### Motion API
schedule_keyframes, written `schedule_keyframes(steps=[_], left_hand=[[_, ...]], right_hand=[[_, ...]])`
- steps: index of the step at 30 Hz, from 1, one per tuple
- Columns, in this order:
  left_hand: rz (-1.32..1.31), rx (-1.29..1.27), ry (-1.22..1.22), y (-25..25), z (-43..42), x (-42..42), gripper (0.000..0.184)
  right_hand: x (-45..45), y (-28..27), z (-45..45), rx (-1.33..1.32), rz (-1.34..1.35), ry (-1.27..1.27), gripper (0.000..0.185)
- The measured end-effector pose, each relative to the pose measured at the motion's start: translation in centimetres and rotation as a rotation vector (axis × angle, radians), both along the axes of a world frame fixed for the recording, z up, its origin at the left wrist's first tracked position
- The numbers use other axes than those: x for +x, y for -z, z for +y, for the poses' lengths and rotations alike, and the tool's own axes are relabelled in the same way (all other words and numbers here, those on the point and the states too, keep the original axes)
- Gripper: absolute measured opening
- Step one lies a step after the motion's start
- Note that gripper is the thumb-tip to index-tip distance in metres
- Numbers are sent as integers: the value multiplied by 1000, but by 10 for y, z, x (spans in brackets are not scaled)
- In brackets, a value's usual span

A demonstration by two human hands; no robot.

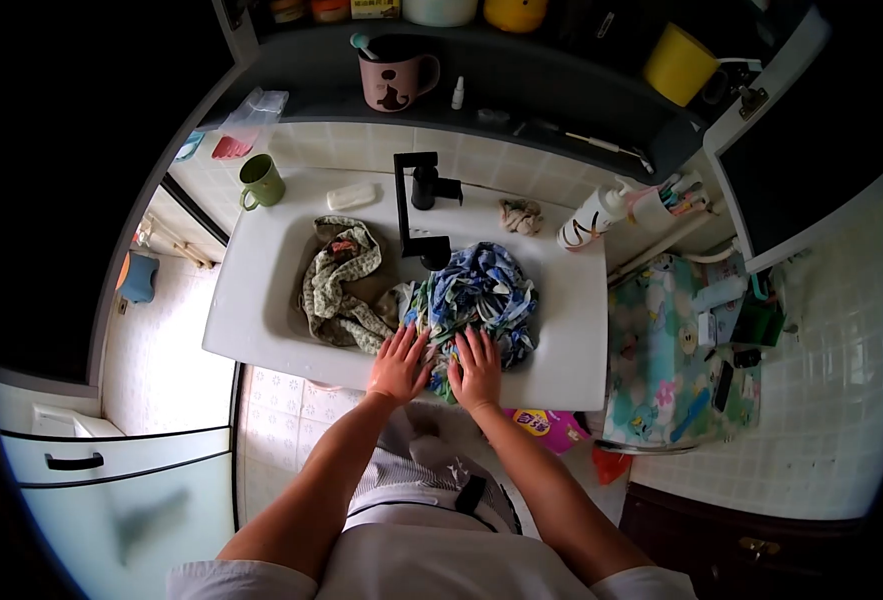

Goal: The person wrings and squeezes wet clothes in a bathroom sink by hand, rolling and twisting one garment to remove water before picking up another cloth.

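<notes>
A bunched blue, white and green patterned cloth garment (pixel 481 290) lies on the right part of the white sink (pixel 261 290), its near end reaching the front rim. My left hand (pixel 399 365) rests flat on the near left of this garment, fingers stretched out. Beside it, my right hand (pixel 476 368) lies on the garment too, fingers extended and slightly apart. In the basin to the left sits a crumpled beige patterned cloth (pixel 333 290) with a red patch. The black faucet (pixel 423 215) stands behind, its spout end above the garment's left side.
A bar of soap (pixel 351 196), a green mug (pixel 261 182), a small crumpled cloth (pixel 520 216) and a white bottle (pixel 593 218) line the sink's back ledge. Above is a dark shelf (pixel 521 110) with a pink mug (pixel 391 82). A patterned covered surface (pixel 651 360) stands at the right.
</notes>
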State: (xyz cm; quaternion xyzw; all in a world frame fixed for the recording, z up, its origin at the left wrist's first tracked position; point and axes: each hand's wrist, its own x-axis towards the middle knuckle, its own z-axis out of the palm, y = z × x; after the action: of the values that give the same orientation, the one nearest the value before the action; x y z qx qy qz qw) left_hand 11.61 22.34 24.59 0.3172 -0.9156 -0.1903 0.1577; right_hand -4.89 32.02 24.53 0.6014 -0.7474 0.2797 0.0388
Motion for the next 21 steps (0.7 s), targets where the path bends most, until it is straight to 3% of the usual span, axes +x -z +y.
schedule_keyframes(steps=[21], left_hand=[[12, 0, -12, 4, 0, 1, 67]], right_hand=[[0, 4, -1, -2, 33, 4, 46]])
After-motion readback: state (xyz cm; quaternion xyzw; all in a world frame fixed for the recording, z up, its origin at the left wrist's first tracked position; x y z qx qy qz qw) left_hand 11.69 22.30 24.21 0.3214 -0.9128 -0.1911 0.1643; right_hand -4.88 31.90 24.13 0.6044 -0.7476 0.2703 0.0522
